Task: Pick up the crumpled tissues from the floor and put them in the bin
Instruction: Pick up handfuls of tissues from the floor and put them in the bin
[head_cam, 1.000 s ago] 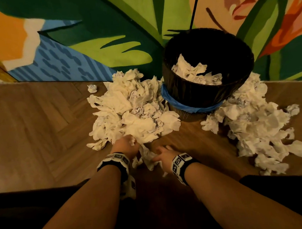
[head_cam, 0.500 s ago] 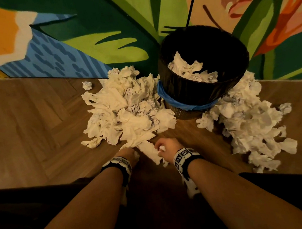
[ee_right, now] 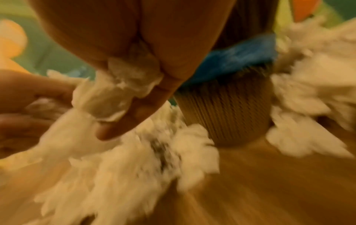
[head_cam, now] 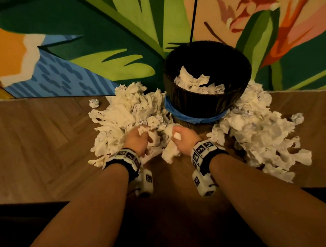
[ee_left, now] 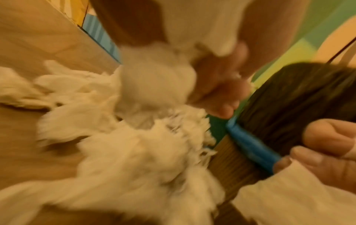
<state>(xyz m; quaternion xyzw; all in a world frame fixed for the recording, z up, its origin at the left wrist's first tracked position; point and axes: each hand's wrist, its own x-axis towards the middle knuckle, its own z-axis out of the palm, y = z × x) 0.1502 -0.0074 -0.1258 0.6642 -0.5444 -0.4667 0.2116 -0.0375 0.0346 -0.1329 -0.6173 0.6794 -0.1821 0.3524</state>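
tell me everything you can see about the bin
The bin is a round, dark container standing upright on the wooden floor against the painted wall. A black liner covers its rim and upper wall, a blue band rings it lower down, and a ribbed, woven-looking base shows beneath. Crumpled tissues lie inside; heaps of tissues press against both sides.

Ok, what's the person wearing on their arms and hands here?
The forearms are bare, with no sleeves and no gloves. Each wrist carries a black band with white square tiles printed with black markers: left band, right band. A white marker-printed block hangs under each wrist: left, right.
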